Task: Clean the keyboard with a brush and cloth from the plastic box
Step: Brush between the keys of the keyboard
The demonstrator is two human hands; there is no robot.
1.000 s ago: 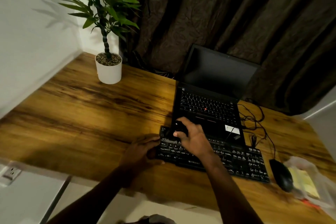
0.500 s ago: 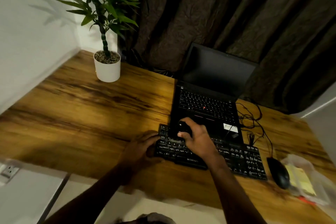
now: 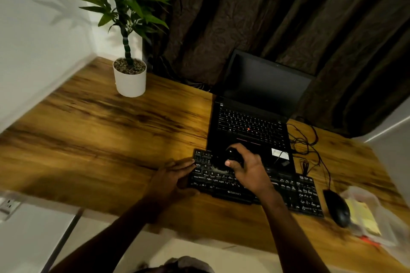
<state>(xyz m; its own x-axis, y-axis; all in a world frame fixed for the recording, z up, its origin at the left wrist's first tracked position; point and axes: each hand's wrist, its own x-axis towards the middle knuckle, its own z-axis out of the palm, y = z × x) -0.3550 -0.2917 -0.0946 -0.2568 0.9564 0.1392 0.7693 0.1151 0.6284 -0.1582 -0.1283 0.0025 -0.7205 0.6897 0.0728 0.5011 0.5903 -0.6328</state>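
Observation:
A black external keyboard lies on the wooden desk in front of an open laptop. My right hand is closed around a dark round brush, its pale bristles resting on the keys at the keyboard's upper left. My left hand lies flat with fingers apart against the keyboard's left end. At the far right sits a clear plastic box with a yellow cloth inside.
The black laptop stands open right behind the keyboard. A black mouse and tangled cables lie to the right. A potted plant stands at the back left. Dark curtains hang behind the desk.
My right hand and the brush have shifted slightly over the keyboard's upper-left keys. My left hand stays at the keyboard's left end. The camera view has drifted a little.

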